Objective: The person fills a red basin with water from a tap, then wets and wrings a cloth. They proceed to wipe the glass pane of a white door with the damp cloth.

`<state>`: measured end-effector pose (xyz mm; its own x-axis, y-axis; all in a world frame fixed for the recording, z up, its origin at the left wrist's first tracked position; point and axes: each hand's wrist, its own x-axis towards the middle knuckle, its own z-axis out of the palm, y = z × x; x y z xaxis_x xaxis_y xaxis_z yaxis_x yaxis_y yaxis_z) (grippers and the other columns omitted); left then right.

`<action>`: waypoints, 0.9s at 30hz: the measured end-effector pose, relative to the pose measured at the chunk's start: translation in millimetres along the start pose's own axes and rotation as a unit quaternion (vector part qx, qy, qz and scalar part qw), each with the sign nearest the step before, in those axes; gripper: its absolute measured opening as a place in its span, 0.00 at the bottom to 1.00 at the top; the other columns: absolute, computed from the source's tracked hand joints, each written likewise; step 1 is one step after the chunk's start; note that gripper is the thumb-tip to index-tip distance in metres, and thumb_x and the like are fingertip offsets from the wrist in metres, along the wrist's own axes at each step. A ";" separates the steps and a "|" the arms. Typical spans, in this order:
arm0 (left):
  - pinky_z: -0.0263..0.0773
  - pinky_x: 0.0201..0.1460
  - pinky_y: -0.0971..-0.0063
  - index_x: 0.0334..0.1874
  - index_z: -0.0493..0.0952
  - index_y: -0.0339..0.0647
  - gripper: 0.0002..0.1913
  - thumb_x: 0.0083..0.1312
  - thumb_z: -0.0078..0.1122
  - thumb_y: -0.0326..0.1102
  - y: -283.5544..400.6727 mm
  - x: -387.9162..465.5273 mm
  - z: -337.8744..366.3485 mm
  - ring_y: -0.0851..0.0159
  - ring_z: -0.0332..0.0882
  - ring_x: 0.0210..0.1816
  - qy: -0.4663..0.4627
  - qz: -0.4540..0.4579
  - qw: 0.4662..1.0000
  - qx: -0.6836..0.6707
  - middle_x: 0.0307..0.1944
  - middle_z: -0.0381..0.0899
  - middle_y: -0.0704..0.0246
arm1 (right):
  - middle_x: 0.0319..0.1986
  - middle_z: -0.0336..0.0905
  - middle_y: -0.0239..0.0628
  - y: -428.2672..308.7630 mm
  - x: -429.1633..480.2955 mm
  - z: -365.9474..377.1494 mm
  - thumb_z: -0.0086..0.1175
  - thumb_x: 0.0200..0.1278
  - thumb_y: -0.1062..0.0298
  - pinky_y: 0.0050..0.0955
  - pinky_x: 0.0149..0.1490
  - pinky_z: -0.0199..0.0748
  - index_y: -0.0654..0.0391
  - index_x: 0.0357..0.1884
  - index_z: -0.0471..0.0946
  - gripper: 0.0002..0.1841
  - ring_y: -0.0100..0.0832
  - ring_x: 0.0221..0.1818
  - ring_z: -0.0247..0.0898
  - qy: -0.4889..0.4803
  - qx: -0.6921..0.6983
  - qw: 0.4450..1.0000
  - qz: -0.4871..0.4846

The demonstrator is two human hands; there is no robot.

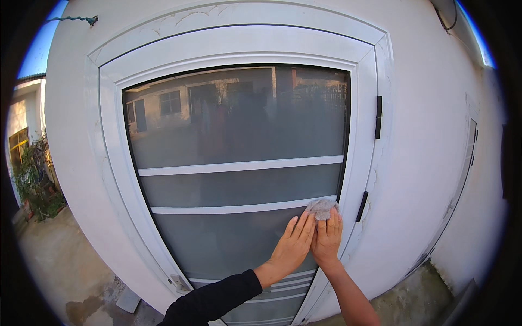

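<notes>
A crumpled grey cloth point(322, 208) lies against the frosted glass panel point(240, 240) of a white-framed door, by the right end of the lower white crossbar point(228, 209). My right hand point(327, 242) presses it from below with the fingers pointing up. Beside it, my left hand point(291, 246), in a black sleeve, has its fingertips at the cloth's lower left edge. The two hands touch or overlap at the thumbs. Part of the cloth is hidden under the fingers.
Two black hinges, an upper hinge point(378, 117) and a lower hinge point(361, 206), sit on the door's right side. A door handle point(179, 283) is at lower left. White wall point(424, 142) surrounds the frame. Plants point(38, 183) and a loose slab point(128, 300) are at left.
</notes>
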<state>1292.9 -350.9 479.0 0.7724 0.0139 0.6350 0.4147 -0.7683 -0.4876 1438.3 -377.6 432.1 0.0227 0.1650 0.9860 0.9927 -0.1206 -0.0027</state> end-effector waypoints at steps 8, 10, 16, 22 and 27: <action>0.48 0.72 0.57 0.62 0.68 0.28 0.27 0.61 0.49 0.35 -31.0 -100.2 -15.7 0.51 0.56 0.70 -0.066 -0.054 0.996 0.018 0.65 0.64 0.53 | 0.61 0.64 0.48 -82.2 -38.4 25.4 0.59 0.54 0.67 0.52 0.67 0.54 0.53 0.46 0.74 0.16 0.48 0.65 0.59 -0.033 0.095 0.994 -0.046; 0.49 0.71 0.55 0.61 0.69 0.28 0.26 0.60 0.49 0.34 -47.5 -129.8 -22.3 0.51 0.57 0.70 -0.064 -0.094 0.993 0.022 0.65 0.64 0.51 | 0.61 0.65 0.44 -112.9 -34.9 34.4 0.60 0.53 0.66 0.51 0.67 0.52 0.53 0.46 0.75 0.16 0.45 0.65 0.59 -0.053 0.124 0.987 -0.083; 0.49 0.70 0.48 0.61 0.65 0.22 0.30 0.57 0.56 0.31 -91.7 -216.8 -39.1 0.44 0.58 0.68 -0.053 -0.242 0.968 0.038 0.62 0.63 0.44 | 0.62 0.66 0.34 -219.7 -11.1 61.4 0.51 0.60 0.65 0.42 0.69 0.49 0.50 0.54 0.75 0.19 0.34 0.67 0.58 -0.076 0.199 0.957 -0.199; 0.51 0.69 0.47 0.60 0.62 0.15 0.31 0.56 0.57 0.29 -109.9 -269.6 -44.9 0.36 0.56 0.67 -0.038 -0.318 0.947 0.022 0.61 0.60 0.38 | 0.64 0.65 0.34 -285.6 -4.5 69.4 0.48 0.60 0.66 0.37 0.72 0.47 0.53 0.58 0.73 0.22 0.30 0.69 0.56 -0.117 0.256 0.921 -0.271; 0.54 0.67 0.46 0.63 0.57 0.15 0.38 0.53 0.61 0.30 -90.4 -245.9 -34.8 0.32 0.54 0.66 -0.021 -0.330 0.943 -0.036 0.64 0.53 0.36 | 0.64 0.65 0.33 -256.1 -8.2 64.8 0.50 0.59 0.66 0.37 0.71 0.47 0.53 0.56 0.74 0.21 0.30 0.68 0.57 -0.139 0.245 0.921 -0.269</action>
<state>1048.7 -307.2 387.8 0.3771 0.5276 0.7612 0.7793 -0.6249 0.0472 1191.5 -284.7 413.9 -0.5260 0.3249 0.7860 0.8019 0.4975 0.3310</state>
